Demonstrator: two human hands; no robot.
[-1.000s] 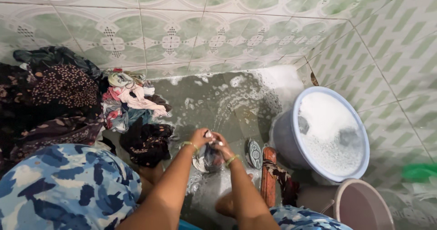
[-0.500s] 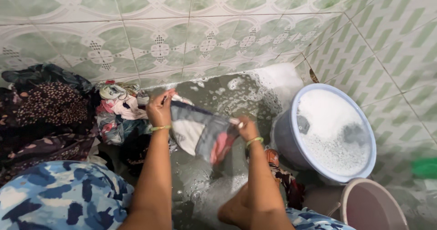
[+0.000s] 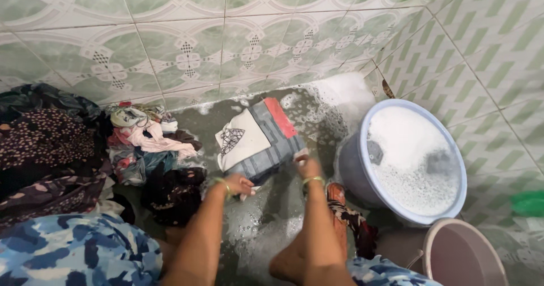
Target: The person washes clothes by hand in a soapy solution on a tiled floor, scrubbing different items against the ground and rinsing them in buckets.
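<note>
View from above of a wet, soapy floor point(image 3: 266, 229) in the corner of a room lined with green patterned tiles point(image 3: 187, 42). A small garment point(image 3: 258, 139), grey with a cream panel bearing a dark triangular motif and a red-pink band along one edge, lies spread flat on the floor near the base of the wall. The left hand point(image 3: 238, 185), a green bangle on its wrist, is closed on the garment's near left edge; the right hand point(image 3: 309, 168), also with a bangle, pinches the near right corner between its fingers. To the left of the garment lies a heap of mixed light and pink laundry point(image 3: 141, 141), with a dark bundle point(image 3: 173, 192) just in front of it and darker printed fabrics point(image 3: 48, 144) farther left. To the right stands a pale blue basin point(image 3: 354, 173) filled with white suds, and a pink bucket point(image 3: 462, 255) shows at the lower right. A wooden-handled item point(image 3: 337, 198) wrapped in dark patterned cloth lies beside the right forearm. Blue patterned clothing point(image 3: 73, 252) of the person fills the lower left.
</note>
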